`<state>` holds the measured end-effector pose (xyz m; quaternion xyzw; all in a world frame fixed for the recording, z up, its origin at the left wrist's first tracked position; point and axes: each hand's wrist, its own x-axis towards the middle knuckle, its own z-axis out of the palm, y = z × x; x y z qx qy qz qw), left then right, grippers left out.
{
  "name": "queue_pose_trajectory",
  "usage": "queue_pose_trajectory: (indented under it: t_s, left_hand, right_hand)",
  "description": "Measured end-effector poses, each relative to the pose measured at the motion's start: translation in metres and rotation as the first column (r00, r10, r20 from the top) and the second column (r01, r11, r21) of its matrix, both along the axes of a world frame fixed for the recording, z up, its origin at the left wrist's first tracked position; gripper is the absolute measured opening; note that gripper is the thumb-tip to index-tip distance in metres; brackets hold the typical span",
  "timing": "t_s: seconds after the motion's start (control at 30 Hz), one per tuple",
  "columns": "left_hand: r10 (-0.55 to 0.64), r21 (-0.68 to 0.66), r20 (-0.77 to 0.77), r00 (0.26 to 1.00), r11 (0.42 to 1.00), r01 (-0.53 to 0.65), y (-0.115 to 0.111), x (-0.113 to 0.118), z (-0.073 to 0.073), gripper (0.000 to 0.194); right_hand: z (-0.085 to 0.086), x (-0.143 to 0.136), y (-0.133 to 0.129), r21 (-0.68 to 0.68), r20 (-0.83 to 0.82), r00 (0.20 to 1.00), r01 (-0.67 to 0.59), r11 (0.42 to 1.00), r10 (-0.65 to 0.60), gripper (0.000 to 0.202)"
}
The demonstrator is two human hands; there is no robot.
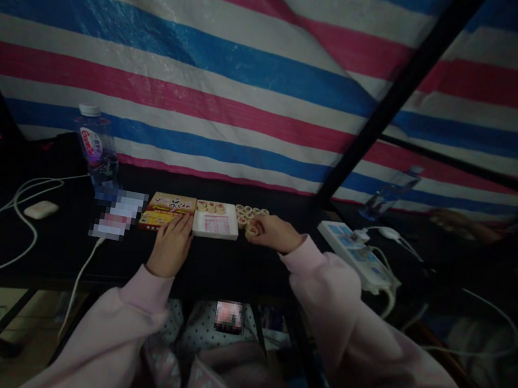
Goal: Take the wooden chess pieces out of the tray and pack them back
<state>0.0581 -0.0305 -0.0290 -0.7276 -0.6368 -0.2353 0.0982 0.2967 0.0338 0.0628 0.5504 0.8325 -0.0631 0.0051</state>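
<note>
On the black table, a yellow and red box lid (169, 205) lies left of a white tray (215, 230). A row of round wooden pieces (210, 207) sits along the tray's far side, and printed paper shows inside it. Several more round pieces (250, 211) stand grouped just right of the tray. My left hand (172, 245) rests with fingers extended on the lid's near right part, beside the tray. My right hand (275, 233) has its fingers closed on a round piece (253, 228) at the near edge of the group.
A bottle (98, 155), a blurred-out phone (119, 216) and a white case (41, 210) are at left. Right of my hand lies a power strip (353, 257) with cables; another bottle (392, 194) stands behind it. Another person's hand (452, 221) is far right.
</note>
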Motion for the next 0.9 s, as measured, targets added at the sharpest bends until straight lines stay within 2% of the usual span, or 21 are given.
queue_pose_trajectory:
  t_s: [0.1, 0.2, 0.33, 0.47, 0.73, 0.9]
  left_hand:
    - [-0.004, -0.003, 0.001, 1.000, 1.000, 0.004, 0.002, -0.001, -0.002, 0.044]
    - [0.001, -0.004, 0.003, 1.000, 1.000, -0.001, 0.002, -0.001, -0.002, 0.045]
    - [0.008, 0.008, 0.004, 1.000, 1.000, -0.008, 0.001, 0.001, -0.001, 0.044]
    - [0.011, 0.007, 0.000, 1.000, 1.000, -0.011, 0.000, 0.001, -0.001, 0.044]
    - [0.005, -0.016, 0.000, 1.000, 1.000, -0.005, 0.000, 0.000, 0.001, 0.044]
    - [-0.002, -0.020, 0.006, 1.000, 1.000, 0.003, 0.000, -0.001, -0.001, 0.045]
  right_hand:
    - [-0.016, 0.005, 0.001, -0.009, 0.016, 1.000, 0.019, 1.000, -0.019, 0.023]
    - [-0.025, 0.010, 0.004, -0.030, 0.027, 0.998, 0.061, 0.998, -0.060, 0.029]
    - [-0.026, 0.014, 0.008, -0.062, 0.047, 0.996, 0.083, 0.995, -0.080, 0.033]
    - [-0.025, 0.012, 0.011, -0.084, 0.041, 0.995, 0.097, 0.992, -0.094, 0.026]
    - [-0.027, -0.002, 0.016, -0.028, 0.007, 0.994, 0.108, 0.994, -0.107, 0.033]
    - [-0.028, -0.006, 0.015, -0.022, -0.003, 0.995, 0.095, 0.995, -0.095, 0.030]
